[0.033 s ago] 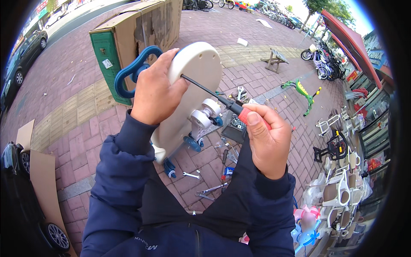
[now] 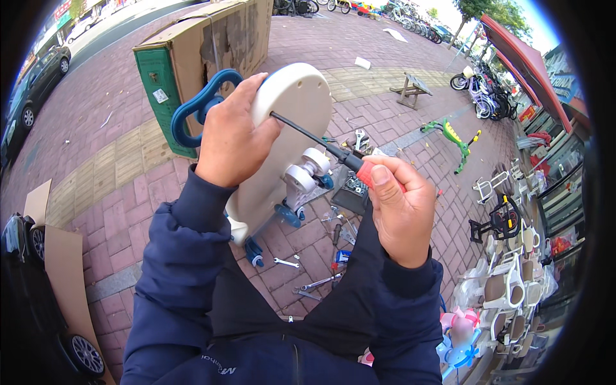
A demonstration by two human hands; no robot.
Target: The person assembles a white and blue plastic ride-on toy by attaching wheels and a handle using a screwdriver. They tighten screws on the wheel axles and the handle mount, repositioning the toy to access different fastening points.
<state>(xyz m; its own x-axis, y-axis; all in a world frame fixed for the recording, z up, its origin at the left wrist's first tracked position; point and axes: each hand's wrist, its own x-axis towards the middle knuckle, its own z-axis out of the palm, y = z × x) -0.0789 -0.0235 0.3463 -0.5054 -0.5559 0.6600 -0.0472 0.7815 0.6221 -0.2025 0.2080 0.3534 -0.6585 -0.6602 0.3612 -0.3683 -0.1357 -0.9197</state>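
A white ride-on toy body [image 2: 301, 102] is held tilted up in front of me, its underside toward me. My left hand [image 2: 234, 138] is closed round its upper left edge, beside the blue loop-shaped handlebar [image 2: 177, 125]. In my right hand [image 2: 405, 215], fingers and thumb pinch the red handle of a screwdriver [image 2: 321, 142]. The black shaft reaches up to a hole in the white underside, close to my left thumb; its tip is hidden. Lower on the toy are white wheels [image 2: 299, 178] and a blue wheel [image 2: 289, 215].
Wrenches [image 2: 285, 262] and other tools lie on the brick paving between my legs, near a tray of small hardware [image 2: 351, 196]. A large cardboard box [image 2: 186, 51] stands ahead left, a black toy car [image 2: 32, 301] at left. White plastic parts [image 2: 507, 289] are piled right.
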